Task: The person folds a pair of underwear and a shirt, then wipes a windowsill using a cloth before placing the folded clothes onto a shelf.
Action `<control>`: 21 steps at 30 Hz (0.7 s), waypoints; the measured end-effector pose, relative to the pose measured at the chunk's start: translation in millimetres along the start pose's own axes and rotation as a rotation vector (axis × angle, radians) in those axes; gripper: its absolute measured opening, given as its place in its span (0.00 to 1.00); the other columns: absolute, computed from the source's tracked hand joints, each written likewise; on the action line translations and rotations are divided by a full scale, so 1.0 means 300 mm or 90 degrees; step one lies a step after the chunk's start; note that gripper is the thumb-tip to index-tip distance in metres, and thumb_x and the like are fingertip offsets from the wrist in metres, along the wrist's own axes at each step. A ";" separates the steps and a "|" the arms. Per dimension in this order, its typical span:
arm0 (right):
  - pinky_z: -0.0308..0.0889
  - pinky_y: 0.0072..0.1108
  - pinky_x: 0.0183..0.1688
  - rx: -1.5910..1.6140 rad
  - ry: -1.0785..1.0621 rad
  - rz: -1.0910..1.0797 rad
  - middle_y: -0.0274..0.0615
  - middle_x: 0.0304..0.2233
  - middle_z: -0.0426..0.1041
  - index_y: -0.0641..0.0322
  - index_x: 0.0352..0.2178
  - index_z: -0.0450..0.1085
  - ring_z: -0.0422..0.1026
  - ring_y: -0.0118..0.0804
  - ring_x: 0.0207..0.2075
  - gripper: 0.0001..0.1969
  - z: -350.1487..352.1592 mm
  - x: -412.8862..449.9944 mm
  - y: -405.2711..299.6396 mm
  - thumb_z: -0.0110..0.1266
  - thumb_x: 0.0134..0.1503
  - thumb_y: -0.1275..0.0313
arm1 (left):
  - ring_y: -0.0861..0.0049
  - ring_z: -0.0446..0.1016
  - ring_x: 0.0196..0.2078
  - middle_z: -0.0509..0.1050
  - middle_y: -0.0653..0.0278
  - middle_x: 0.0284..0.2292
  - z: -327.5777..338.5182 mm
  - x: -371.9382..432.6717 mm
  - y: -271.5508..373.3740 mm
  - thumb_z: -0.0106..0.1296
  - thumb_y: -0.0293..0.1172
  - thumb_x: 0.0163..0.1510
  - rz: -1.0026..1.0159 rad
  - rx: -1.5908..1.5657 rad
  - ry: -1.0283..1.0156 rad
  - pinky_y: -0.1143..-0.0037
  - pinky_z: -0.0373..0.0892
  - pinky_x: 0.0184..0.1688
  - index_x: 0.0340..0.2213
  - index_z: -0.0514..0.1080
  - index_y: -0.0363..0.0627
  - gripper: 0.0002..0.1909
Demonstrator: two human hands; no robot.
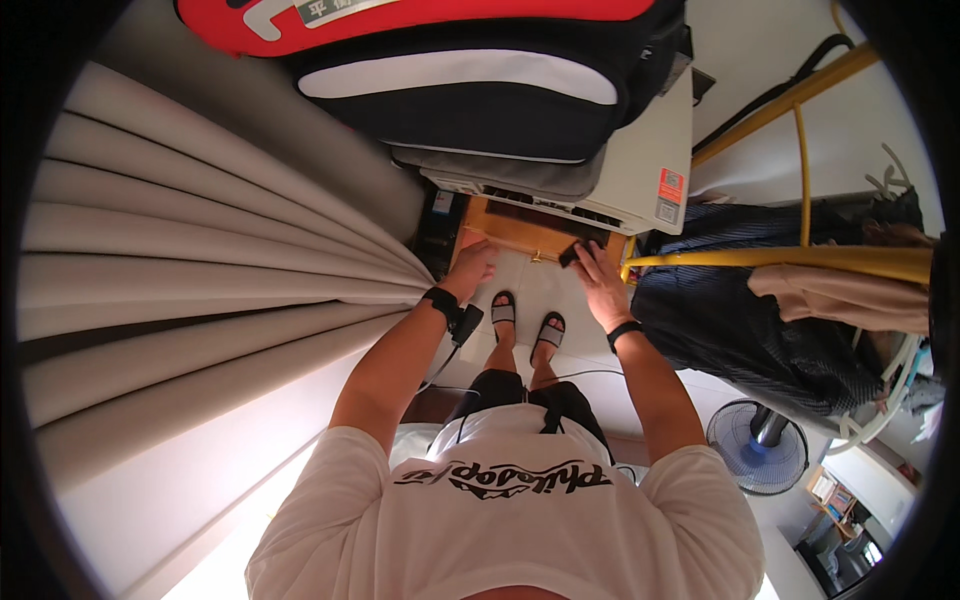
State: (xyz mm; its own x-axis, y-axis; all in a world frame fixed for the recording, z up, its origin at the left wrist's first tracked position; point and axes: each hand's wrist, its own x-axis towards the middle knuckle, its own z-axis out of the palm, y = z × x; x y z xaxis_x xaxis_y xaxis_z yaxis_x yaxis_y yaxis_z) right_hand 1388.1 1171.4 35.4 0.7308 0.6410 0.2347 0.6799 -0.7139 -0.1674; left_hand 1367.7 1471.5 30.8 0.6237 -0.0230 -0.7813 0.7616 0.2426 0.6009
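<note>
My right hand [596, 281] grips a small dark object [576, 253] at its fingertips; its exact kind is not clear. My left hand [471, 268] hovers to the left with its fingers curled inward; the palm is hidden and nothing shows in it. Between and just beyond both hands is a wooden furniture front [517, 234] with a small brass-coloured knob [535, 256]. Above it juts a pale boxy appliance [637, 172] with slots along its lower front. A grey cloth-like item [502, 171] and a black, white and red bag [457, 105] rest on the appliance.
Pale curtains [225, 247] hang close on my left. At right, a yellow metal rack [805, 172] stands by dark hanging clothes [720, 300]. A fan [757, 446] is at lower right. A thin cable [581, 373] runs past my legs. Black items [439, 225] stand left of the wooden front.
</note>
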 end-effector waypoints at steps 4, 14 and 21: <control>0.64 0.27 0.50 -0.008 -0.055 0.137 0.40 0.52 0.63 0.64 0.38 0.71 0.61 0.42 0.55 0.13 -0.119 -0.099 0.026 0.49 0.48 0.80 | 0.84 0.65 0.37 0.66 0.73 0.38 0.131 -0.120 0.073 0.49 0.33 0.54 0.000 0.130 -0.071 0.83 0.64 0.39 0.43 0.70 0.48 0.14; 0.63 0.25 0.48 1.389 -0.070 0.441 0.41 0.44 0.67 0.65 0.49 0.60 0.68 0.34 0.45 0.20 -0.676 -0.042 -0.118 0.48 0.54 0.77 | 0.83 0.70 0.36 0.72 0.68 0.35 0.471 -0.514 0.251 0.52 0.39 0.54 0.199 0.175 -0.322 0.79 0.67 0.40 0.43 0.68 0.42 0.18; 0.63 0.20 0.47 1.272 -0.029 0.479 0.38 0.41 0.69 0.64 0.42 0.65 0.68 0.29 0.42 0.11 -0.827 -0.065 -0.133 0.45 0.58 0.73 | 0.86 0.70 0.34 0.71 0.69 0.33 0.520 -0.659 0.291 0.44 0.33 0.58 0.292 0.087 -0.303 0.82 0.67 0.39 0.38 0.67 0.42 0.09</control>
State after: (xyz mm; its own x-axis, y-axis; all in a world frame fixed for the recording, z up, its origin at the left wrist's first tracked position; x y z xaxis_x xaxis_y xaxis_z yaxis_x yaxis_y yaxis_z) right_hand 1331.6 1117.4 275.2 0.8040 0.4757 -0.3569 -0.5565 0.3902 -0.7335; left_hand 1338.2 1345.8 264.2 0.8749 -0.3792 -0.3013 0.3973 0.2058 0.8943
